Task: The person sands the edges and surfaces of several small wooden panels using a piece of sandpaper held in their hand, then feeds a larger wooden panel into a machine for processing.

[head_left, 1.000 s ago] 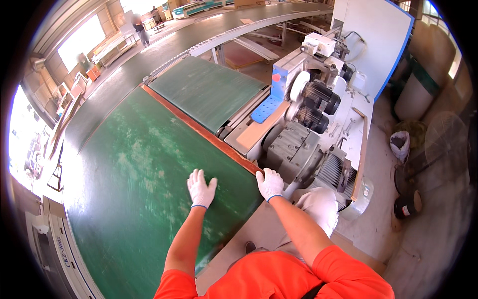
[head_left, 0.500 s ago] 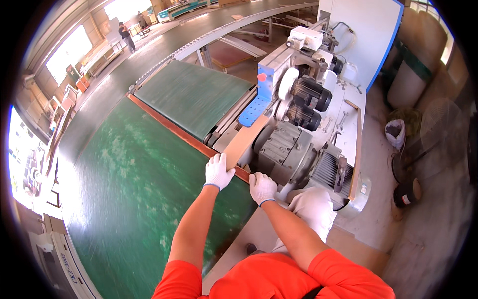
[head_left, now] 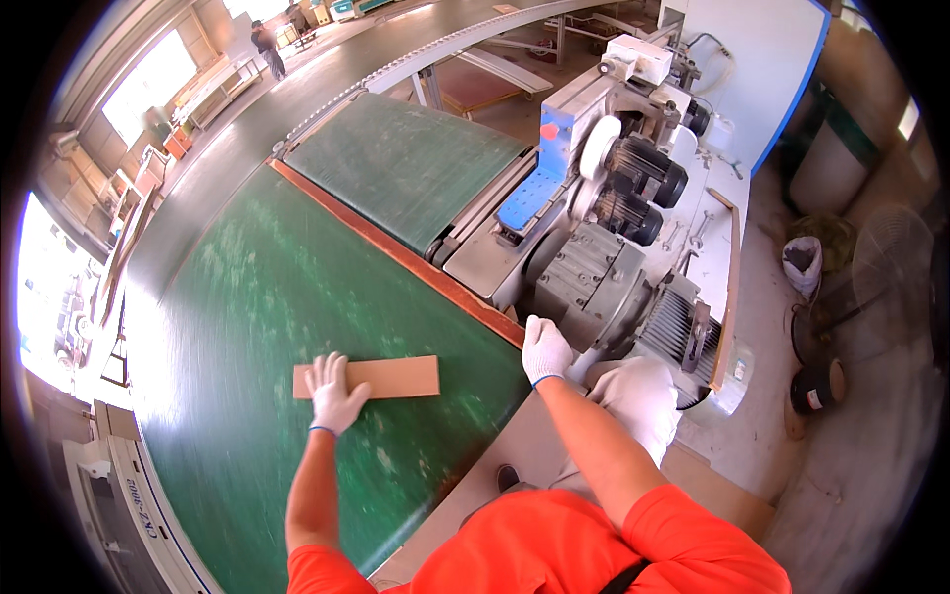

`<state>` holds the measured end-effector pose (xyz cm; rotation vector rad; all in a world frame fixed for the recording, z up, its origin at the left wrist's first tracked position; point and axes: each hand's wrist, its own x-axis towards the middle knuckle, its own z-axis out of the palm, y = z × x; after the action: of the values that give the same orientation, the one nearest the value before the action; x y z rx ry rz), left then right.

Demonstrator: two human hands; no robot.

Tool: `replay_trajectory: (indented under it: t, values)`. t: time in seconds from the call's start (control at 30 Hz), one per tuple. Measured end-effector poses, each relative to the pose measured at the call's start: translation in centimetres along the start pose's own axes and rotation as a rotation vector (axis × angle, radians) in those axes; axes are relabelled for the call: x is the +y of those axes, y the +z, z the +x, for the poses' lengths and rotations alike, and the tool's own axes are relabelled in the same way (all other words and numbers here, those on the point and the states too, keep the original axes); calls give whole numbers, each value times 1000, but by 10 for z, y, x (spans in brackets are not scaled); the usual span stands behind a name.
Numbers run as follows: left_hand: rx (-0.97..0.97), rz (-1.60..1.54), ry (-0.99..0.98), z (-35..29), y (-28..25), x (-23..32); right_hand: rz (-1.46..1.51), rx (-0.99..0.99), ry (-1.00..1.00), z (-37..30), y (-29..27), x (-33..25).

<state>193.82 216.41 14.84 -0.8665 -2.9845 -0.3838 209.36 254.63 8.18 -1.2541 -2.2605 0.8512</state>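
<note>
My left hand (head_left: 337, 393), in a white knit glove, lies with spread fingers over the left part of a flat tan wooden board (head_left: 404, 377). The board rests on a wide green conveyor belt (head_left: 237, 287), and its right end shows past the thumb. My right hand (head_left: 546, 350), gloved alike, is closed with curled fingers at the near end of a reddish-brown edge strip (head_left: 396, 252). Beside that hand stands a grey motor housing (head_left: 591, 275). The fingertips of the right hand are partly hidden.
Beyond the strip runs a second green belt (head_left: 406, 163), next to a blue perforated plate (head_left: 529, 198) and dark motors (head_left: 643, 168). Wrenches (head_left: 701, 230) lie on the white machine top. A standing fan (head_left: 886, 262) is at the right. Another person (head_left: 267, 49) stands far off.
My left hand has moved left and nearer with the board, from beside the blue plate onto the green belt. The board now lies crosswise. My right hand stays at the strip's end.
</note>
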Motion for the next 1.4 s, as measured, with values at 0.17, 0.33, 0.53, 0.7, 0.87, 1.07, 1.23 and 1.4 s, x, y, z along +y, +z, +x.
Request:
replay_trajectory:
  t: [0.17,0.33,0.53,0.7,0.87,1.07,1.23,1.4]
  values:
    - [113,-11,253,44,48,105,-5,20,9,0,3,6]
    - [107,7,246,72,95,143,-19,3,-33,2,-2,1]
    - [44,-44,291,39,83,130,-174,-120,63,9,10,5]
    - [91,-61,258,9,72,117,-142,-57,54,9,6,10]
    - [99,-35,153,-10,69,94,-197,-52,30,4,13,9]
    - [133,-16,88,-17,69,77,-233,-80,68,6,6,0]
    - [156,-8,44,-19,68,63,-231,-65,53,6,5,3]
    - [181,15,6,-19,66,50,-231,-63,53,4,4,0]
